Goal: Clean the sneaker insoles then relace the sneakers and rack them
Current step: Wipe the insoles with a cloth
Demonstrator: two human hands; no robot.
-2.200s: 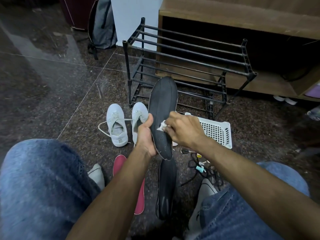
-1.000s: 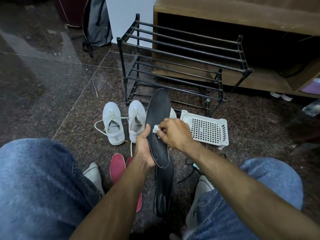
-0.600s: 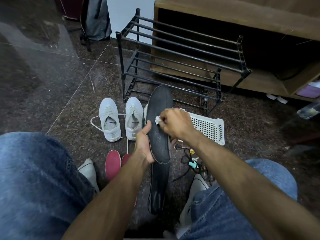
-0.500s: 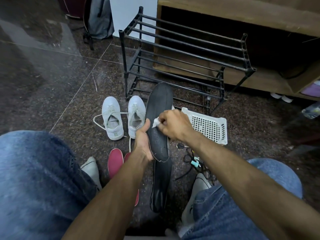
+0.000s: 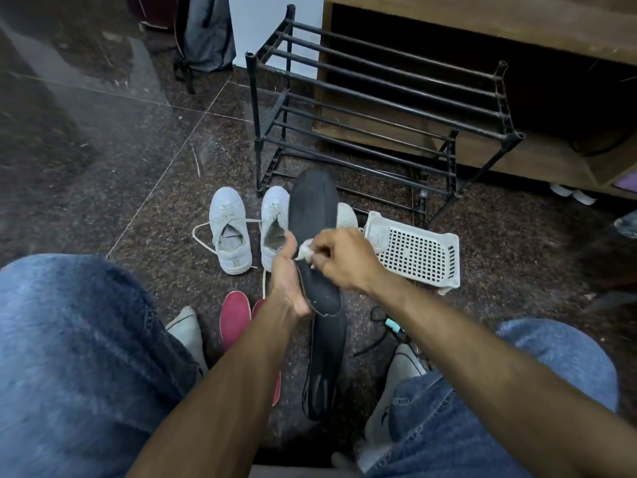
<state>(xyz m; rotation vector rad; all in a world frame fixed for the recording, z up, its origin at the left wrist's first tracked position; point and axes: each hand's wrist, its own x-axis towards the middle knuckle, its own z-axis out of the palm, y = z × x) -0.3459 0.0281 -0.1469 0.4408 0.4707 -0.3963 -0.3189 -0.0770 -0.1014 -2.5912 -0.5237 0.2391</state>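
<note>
My left hand (image 5: pixel 286 281) grips a black insole (image 5: pixel 313 215) by its heel end and holds it upright over the floor. My right hand (image 5: pixel 341 258) pinches a small white wipe (image 5: pixel 305 251) against the middle of that insole. A second black insole (image 5: pixel 325 367) lies flat on the floor below. Two white sneakers (image 5: pixel 230 232) (image 5: pixel 274 226) stand side by side to the left, with a loose lace trailing from the left one. The black metal shoe rack (image 5: pixel 379 108) stands behind them with nothing on its bars.
A white perforated plastic basket (image 5: pixel 418 253) lies right of my hands. Red insoles (image 5: pixel 235 315) lie on the floor by my left knee. Dark laces and small items (image 5: pixel 389 326) sit near my right knee. A wooden cabinet (image 5: pixel 517 36) is behind the rack, a grey backpack (image 5: pixel 206 32) far left.
My right hand has slid the wipe a little along the insole while my left hand kept its grip. The view shifted slightly.
</note>
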